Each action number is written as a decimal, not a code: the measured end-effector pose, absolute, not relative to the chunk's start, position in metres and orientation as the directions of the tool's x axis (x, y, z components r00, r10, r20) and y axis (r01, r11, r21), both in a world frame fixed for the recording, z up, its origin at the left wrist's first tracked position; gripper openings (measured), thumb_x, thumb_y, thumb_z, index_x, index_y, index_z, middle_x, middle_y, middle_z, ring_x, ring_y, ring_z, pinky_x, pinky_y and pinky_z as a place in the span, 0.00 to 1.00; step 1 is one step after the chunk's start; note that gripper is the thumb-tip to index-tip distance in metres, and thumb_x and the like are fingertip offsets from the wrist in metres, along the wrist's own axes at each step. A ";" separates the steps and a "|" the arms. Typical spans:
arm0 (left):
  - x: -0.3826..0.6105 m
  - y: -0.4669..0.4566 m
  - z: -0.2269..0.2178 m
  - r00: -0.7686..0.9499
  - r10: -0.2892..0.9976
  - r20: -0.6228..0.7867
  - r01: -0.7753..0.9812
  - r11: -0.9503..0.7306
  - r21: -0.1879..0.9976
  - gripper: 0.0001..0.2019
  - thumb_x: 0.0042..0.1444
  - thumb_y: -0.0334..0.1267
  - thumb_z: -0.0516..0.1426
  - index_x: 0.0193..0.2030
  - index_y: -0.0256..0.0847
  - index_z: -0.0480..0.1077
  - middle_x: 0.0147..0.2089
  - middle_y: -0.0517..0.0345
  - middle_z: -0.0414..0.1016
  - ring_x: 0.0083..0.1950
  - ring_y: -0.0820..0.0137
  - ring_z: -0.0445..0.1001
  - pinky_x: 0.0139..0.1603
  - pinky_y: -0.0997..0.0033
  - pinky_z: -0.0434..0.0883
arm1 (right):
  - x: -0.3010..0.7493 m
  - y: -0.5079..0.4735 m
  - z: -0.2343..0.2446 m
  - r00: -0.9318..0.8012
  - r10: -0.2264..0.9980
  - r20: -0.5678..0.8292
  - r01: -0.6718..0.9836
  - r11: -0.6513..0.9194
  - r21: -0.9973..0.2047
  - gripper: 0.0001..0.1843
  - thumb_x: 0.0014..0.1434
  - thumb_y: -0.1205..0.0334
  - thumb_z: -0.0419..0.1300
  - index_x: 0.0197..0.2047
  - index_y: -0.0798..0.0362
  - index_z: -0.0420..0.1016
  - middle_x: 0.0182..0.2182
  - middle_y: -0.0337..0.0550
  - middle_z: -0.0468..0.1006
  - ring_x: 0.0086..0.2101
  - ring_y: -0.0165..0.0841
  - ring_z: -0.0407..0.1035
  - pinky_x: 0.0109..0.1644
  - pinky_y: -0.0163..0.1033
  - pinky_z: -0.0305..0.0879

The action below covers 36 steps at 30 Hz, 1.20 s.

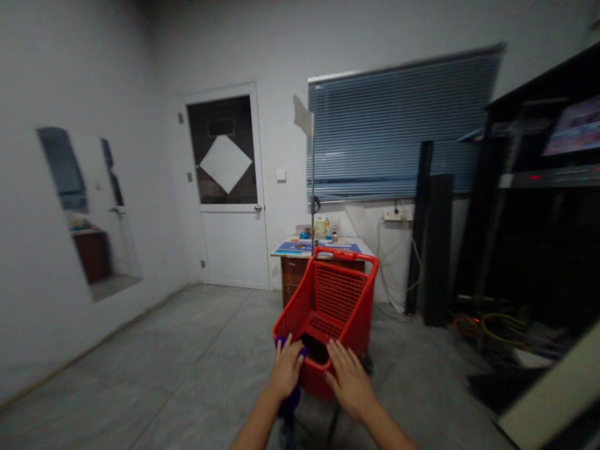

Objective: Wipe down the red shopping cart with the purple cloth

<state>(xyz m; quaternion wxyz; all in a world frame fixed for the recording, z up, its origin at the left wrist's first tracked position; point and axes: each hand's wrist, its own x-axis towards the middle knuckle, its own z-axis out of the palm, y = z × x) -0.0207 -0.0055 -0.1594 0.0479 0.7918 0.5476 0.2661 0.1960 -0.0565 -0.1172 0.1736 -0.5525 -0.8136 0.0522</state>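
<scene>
A red plastic shopping cart [344, 290] stands in front of me, its near rim close to both hands. My left hand [285, 369] is at the cart's near left corner, fingers apart over a purple thing [291, 400] whose kind I cannot make out. The purple thing shows beside the fingers and below the hand; the rest is covered. My right hand [349, 378] lies palm down at the near right corner, fingers stretched out over the rim. Whether it presses on the rim is hard to tell. A dark opening [314, 347] shows in the basket between the hands.
Behind the cart is a small desk [285, 247] with several small items on top. A pole with a flag [304, 117] rises there. To the right stand dark panels [438, 250], a black rack [539, 250] and loose cables [504, 328]. A white door [232, 247] is at the back left.
</scene>
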 end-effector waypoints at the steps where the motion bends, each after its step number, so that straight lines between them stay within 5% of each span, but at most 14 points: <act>1: -0.017 -0.008 -0.160 0.262 0.890 0.373 0.841 -0.400 0.363 0.19 0.66 0.36 0.45 0.62 0.46 0.63 0.65 0.56 0.66 0.71 0.61 0.51 0.70 0.41 0.45 | 0.197 -0.055 -0.117 -0.335 0.915 0.223 0.879 0.389 -0.275 0.37 0.66 0.41 0.41 0.70 0.54 0.47 0.69 0.43 0.45 0.67 0.37 0.39 0.70 0.47 0.38; 7: -0.001 -0.014 -0.161 0.346 0.846 0.406 0.809 -0.488 0.327 0.20 0.66 0.37 0.45 0.64 0.50 0.61 0.66 0.58 0.64 0.71 0.64 0.50 0.70 0.43 0.45 | 0.197 -0.055 -0.127 -0.318 0.917 0.243 0.885 0.378 -0.270 0.37 0.66 0.40 0.40 0.70 0.55 0.48 0.69 0.43 0.44 0.67 0.38 0.38 0.70 0.48 0.38; 14: 0.001 -0.011 -0.157 0.212 0.881 0.422 0.878 -0.362 0.314 0.19 0.66 0.36 0.45 0.61 0.44 0.64 0.64 0.56 0.67 0.71 0.60 0.51 0.71 0.43 0.46 | 0.196 -0.053 -0.137 -0.315 0.913 0.259 0.884 0.382 -0.271 0.37 0.65 0.43 0.44 0.70 0.54 0.46 0.69 0.42 0.42 0.68 0.38 0.36 0.70 0.48 0.37; 20: 0.007 -0.021 -0.151 0.347 0.853 0.390 0.830 -0.473 0.296 0.20 0.66 0.36 0.45 0.63 0.48 0.61 0.65 0.59 0.66 0.71 0.63 0.52 0.71 0.43 0.44 | 0.197 -0.057 -0.133 -0.311 0.914 0.261 0.887 0.378 -0.267 0.39 0.65 0.40 0.41 0.70 0.56 0.45 0.69 0.43 0.41 0.68 0.37 0.36 0.70 0.47 0.38; 26: 0.007 -0.018 -0.147 0.259 0.888 0.379 0.867 -0.387 0.314 0.20 0.65 0.36 0.44 0.62 0.45 0.64 0.64 0.56 0.67 0.71 0.61 0.52 0.71 0.43 0.46 | 0.197 -0.058 -0.132 -0.309 0.923 0.227 0.891 0.365 -0.269 0.39 0.64 0.40 0.42 0.71 0.55 0.44 0.69 0.42 0.40 0.68 0.38 0.35 0.70 0.47 0.36; 36: 0.019 -0.022 -0.152 0.331 0.865 0.378 0.816 -0.464 0.346 0.20 0.64 0.34 0.45 0.61 0.44 0.64 0.63 0.55 0.68 0.70 0.61 0.53 0.71 0.42 0.46 | 0.208 -0.041 -0.106 -0.249 0.949 0.195 0.921 0.294 -0.254 0.34 0.66 0.43 0.39 0.70 0.50 0.49 0.69 0.40 0.45 0.67 0.36 0.40 0.69 0.47 0.38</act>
